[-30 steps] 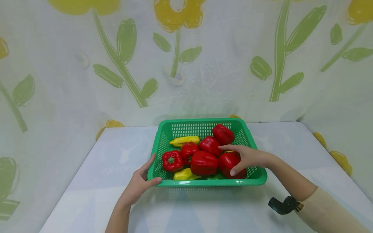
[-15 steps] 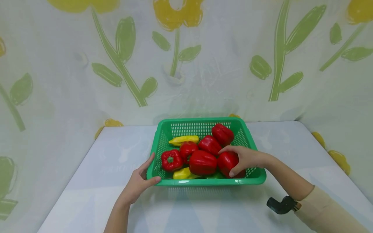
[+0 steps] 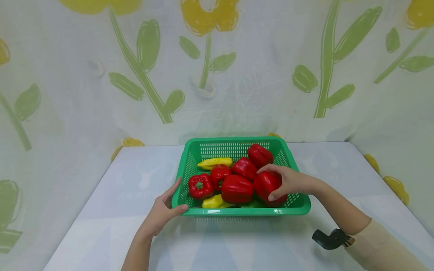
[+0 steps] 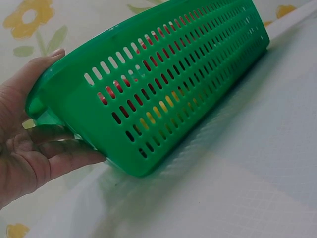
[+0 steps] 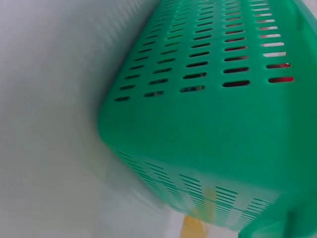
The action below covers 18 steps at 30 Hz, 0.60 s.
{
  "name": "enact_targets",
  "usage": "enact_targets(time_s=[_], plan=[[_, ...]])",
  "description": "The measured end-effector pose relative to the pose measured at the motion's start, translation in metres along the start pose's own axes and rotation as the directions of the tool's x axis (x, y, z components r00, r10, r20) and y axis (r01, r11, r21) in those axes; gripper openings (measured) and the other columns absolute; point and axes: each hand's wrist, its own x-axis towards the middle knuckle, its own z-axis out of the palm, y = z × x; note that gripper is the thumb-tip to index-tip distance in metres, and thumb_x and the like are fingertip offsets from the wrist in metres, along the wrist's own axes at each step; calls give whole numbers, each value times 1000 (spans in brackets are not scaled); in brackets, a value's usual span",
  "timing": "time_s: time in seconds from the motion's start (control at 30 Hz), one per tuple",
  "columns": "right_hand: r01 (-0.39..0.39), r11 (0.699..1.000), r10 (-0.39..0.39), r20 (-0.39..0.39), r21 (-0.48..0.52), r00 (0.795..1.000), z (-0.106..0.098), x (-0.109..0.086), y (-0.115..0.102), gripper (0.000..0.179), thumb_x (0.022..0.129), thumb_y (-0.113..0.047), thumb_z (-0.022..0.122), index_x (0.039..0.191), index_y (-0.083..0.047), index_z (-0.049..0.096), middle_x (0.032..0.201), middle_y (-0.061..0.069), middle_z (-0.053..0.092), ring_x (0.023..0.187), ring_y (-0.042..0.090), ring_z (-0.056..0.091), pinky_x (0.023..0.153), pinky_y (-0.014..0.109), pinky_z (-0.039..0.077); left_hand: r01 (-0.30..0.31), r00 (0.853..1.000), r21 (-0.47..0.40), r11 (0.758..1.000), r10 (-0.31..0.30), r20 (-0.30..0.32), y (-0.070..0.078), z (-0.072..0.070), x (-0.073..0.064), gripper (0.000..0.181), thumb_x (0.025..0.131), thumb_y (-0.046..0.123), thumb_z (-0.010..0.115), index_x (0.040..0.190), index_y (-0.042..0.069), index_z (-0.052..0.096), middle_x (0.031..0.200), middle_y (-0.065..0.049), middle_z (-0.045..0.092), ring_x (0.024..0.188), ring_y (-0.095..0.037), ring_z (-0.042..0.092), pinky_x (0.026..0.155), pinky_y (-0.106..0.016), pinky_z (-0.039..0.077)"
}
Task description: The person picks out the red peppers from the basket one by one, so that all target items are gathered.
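Note:
A green plastic basket [image 3: 240, 212] with slotted walls stands on the table, holding several red bell peppers and yellow peppers. At its front left corner my left hand [image 3: 162, 214] grips the rim, thumb on top. In the left wrist view, that hand's fingers [image 4: 69, 151] lie against the outside of the wall. My right hand [image 3: 293, 182] reaches over the basket's right side and grips a red bell pepper [image 3: 266, 188] between thumb and fingers. Another red bell pepper [image 3: 237, 189] lies just left of it. The right wrist view shows only the basket's outer wall [image 5: 198, 129], with the hand out of sight.
A long yellow pepper [image 3: 215, 163] lies at the basket's back left, another yellow pepper [image 3: 215, 202] near the front. Something green [image 3: 252, 204] lies low among them. The white table [image 3: 135, 180] meets a flower-patterned cloth backdrop [image 3: 244, 101] behind.
My right hand's fingers have come round the red bell pepper, which has risen slightly and tilted. The left hand keeps its place on the basket.

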Motion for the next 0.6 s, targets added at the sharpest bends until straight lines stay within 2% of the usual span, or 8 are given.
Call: enact_targets(time_s=[0.4, 0.6], plan=[[-6, 998, 9, -51, 57, 999, -13, -6, -4, 74, 70, -22, 81, 133, -17, 43, 128, 17, 45, 113, 36, 46, 75, 39, 56, 3, 1000, 1, 1000, -3, -2, 0, 0, 0, 82, 84, 13, 70, 151, 16, 23, 156, -13, 20, 136, -35, 33, 92, -26, 48], [35, 998, -30, -73, 57, 997, -21, -10, -6, 74, 70, -22, 81, 133, -14, 43, 126, 18, 48, 112, 36, 47, 74, 39, 56, 1, 1000, -10, 1000, -1, 2, -1, 0, 0, 82, 84, 12, 70, 151, 15, 23, 157, -13, 19, 136, -35, 33, 91, -25, 49]])
